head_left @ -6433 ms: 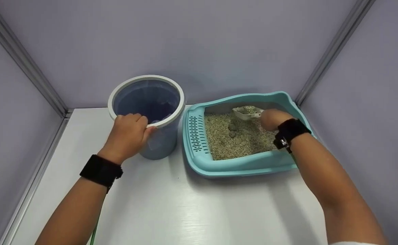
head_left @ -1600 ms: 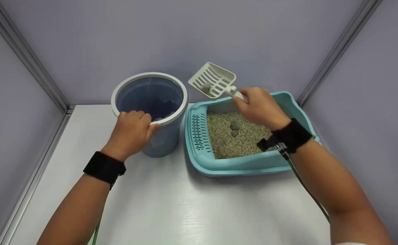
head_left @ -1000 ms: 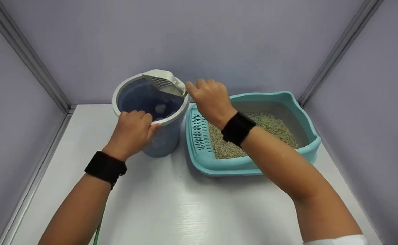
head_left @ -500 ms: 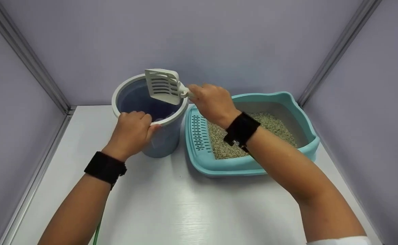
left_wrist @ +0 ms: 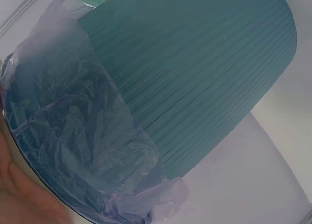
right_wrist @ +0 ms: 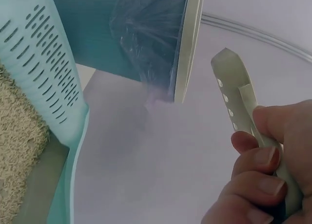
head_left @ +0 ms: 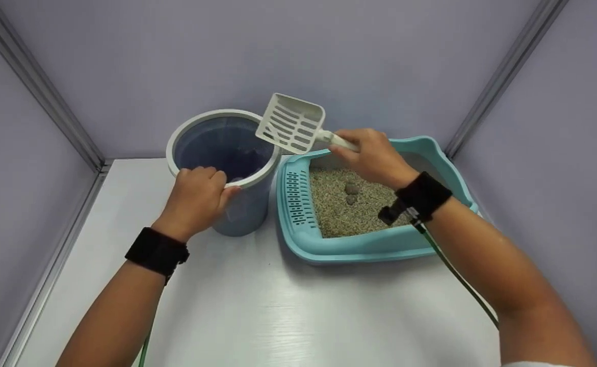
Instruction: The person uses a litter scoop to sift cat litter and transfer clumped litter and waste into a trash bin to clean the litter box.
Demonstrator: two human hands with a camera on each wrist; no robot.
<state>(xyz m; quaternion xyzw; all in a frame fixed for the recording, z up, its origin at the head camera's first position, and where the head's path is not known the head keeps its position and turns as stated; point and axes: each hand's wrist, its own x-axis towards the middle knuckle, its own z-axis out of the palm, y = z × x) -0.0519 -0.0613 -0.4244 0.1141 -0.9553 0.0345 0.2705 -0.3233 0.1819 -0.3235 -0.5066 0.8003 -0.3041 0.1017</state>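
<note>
Scoop (head_left: pixel 292 126) held beside the bin's mouth, tray of granules alongside

Right hand (head_left: pixel 372 155) grips the scoop by its handle (head_left: pixel 340 140), fingers curled round it with the thumb laid along it, as the right wrist view shows. The pale slotted head points toward the blue bin (head_left: pixel 247 211); in the head view it overlaps the bin's far right edge, while the right wrist view shows it apart from the white rim (head_left: pixel 188 124) and higher than it.

Left hand (head_left: pixel 196 199) grips the near side of that rim, fingers bent over the edge and thumb along the outside. The bin stands upright, and a translucent liner (left_wrist: pixel 73 126) is folded down over its outer wall.

Just right of the bin, in the head view, sits a turquoise tray (head_left: pixel 364 248) with a perforated ledge (head_left: pixel 301 224) on the side nearest the bin. Beige granules (head_left: pixel 334 209) cover its floor, and two dark clumps (head_left: pixel 351 189) lie on them, one just nearer the person than the other.

Black bands (head_left: pixel 156 251) circle both wrists, and a green cable (head_left: pixel 453 270) runs from the right one. Bin and tray rest on a white table (head_left: pixel 288 316), before a pale greyish-purple back wall (head_left: pixel 298 51) with metal strips (head_left: pixel 503 76) at its corners.
</note>
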